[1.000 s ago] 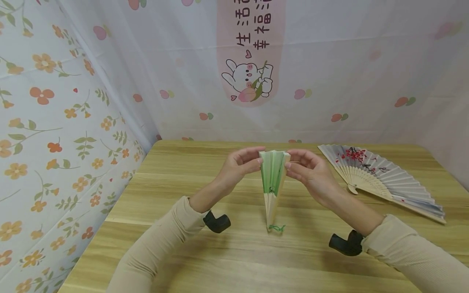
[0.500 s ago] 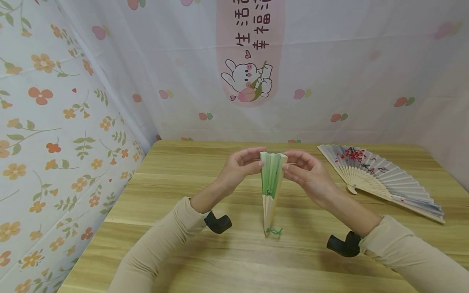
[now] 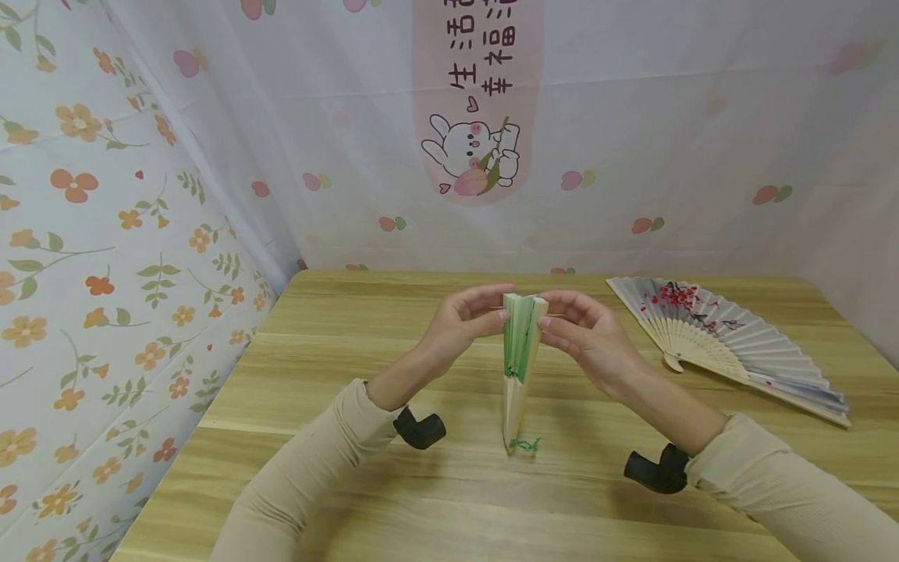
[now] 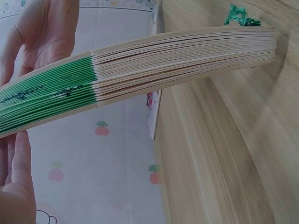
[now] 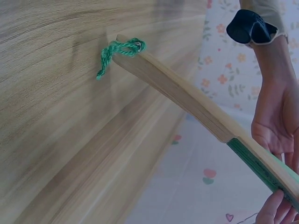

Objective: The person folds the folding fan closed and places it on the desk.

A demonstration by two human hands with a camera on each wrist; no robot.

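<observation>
A green folding fan point(image 3: 520, 339) with pale wooden ribs stands nearly upright between my hands in the head view, its narrow end down near the table. Its pleats are pressed almost together. On the left, my left hand point(image 3: 460, 324) pinches the upper side edge between thumb and fingers. My right hand point(image 3: 597, 332) pinches the opposite guard stick at the same height. The left wrist view shows the fan's ribs point(image 4: 187, 53) stacked tightly, with slight gaps. A knotted green cord point(image 5: 124, 49) hangs from the pivot end in the right wrist view.
A second folding fan point(image 3: 737, 336), white-grey with red blossoms, lies spread on the right of the wooden table point(image 3: 449, 499). A printed curtain point(image 3: 632, 156) hangs behind the table, and a flowered cloth point(image 3: 105, 312) is on the left. Each wrist carries a black fitting point(image 3: 420, 429).
My hands have come slightly closer together, and the green fan's top has narrowed as its pleats fold in. Its lower end has shifted a little left. The spread fan stays put.
</observation>
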